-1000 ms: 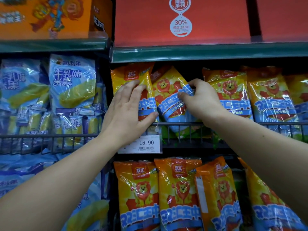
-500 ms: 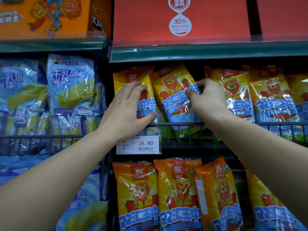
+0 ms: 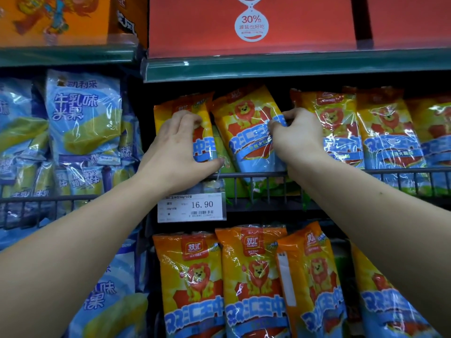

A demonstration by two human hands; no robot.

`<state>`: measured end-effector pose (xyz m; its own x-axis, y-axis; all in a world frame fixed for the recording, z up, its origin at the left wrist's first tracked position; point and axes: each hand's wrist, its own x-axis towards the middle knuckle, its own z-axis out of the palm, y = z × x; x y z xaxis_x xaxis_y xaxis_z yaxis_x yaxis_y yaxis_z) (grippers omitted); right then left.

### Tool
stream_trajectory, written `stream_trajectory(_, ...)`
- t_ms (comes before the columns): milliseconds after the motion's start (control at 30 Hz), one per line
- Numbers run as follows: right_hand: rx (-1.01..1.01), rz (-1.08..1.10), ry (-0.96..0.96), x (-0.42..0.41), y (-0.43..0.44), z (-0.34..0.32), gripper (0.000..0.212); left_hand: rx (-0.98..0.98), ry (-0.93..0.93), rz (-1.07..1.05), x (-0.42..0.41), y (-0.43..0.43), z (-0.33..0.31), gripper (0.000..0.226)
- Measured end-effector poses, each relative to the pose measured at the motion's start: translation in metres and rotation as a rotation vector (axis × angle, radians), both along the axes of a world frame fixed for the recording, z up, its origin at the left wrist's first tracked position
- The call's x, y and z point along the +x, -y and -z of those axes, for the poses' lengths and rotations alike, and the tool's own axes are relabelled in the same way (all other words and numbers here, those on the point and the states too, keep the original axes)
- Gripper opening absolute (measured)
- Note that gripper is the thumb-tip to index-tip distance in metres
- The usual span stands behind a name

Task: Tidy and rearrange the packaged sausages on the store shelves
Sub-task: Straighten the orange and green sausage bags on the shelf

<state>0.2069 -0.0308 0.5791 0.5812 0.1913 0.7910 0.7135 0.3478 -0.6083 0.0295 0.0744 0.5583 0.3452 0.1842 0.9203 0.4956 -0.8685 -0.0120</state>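
Orange-yellow sausage packs with a lion picture stand in a row on the middle shelf behind a wire rail (image 3: 341, 172). My left hand (image 3: 181, 150) grips the leftmost pack (image 3: 185, 107), fingers curled over its front and thumb under its lower edge. My right hand (image 3: 296, 134) pinches the right edge of the second pack (image 3: 244, 125), which leans to the left. More packs of the same kind (image 3: 339, 123) stand upright to the right. A green pack (image 3: 223, 154) shows between the two held packs.
A price tag reading 16.90 (image 3: 191, 207) hangs on the rail. Another row of lion packs (image 3: 251, 276) fills the shelf below. Blue snack bags (image 3: 83, 118) crowd the left bay. Red boxes (image 3: 251, 25) and an orange box (image 3: 53, 18) sit on the top shelf.
My right hand has pulled the second pack rightward and more upright. My left hand's fingers have curled tighter on the leftmost pack.
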Motion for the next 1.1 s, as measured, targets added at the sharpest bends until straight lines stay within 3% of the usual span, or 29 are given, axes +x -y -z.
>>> stream_trajectory(300,0.063,-0.02,-0.137,-0.004,-0.005,-0.008,0.02,0.012,-0.015,0.001,0.005,-0.002,-0.005,0.08)
stream_trajectory(467,0.029,-0.081,-0.235,-0.013,-0.009,-0.022,0.029,0.025,-0.039,0.014,0.005,-0.005,-0.009,0.079)
stream_trajectory(767,-0.262,0.062,0.023,-0.018,0.013,0.004,0.003,-0.004,-0.072,0.093,0.003,-0.005,-0.013,0.076)
stream_trajectory(833,-0.348,0.138,0.127,-0.016,0.018,0.007,0.012,-0.006,-0.081,0.108,0.002,-0.004,-0.013,0.077)
stream_trajectory(967,-0.325,0.256,0.289,-0.005,0.024,0.009,0.047,0.0,-0.115,0.136,0.0,-0.004,-0.013,0.076)
stream_trajectory(1100,-0.295,0.27,0.332,0.001,0.026,0.015,0.033,0.019,-0.132,0.122,0.0,-0.005,-0.013,0.08)
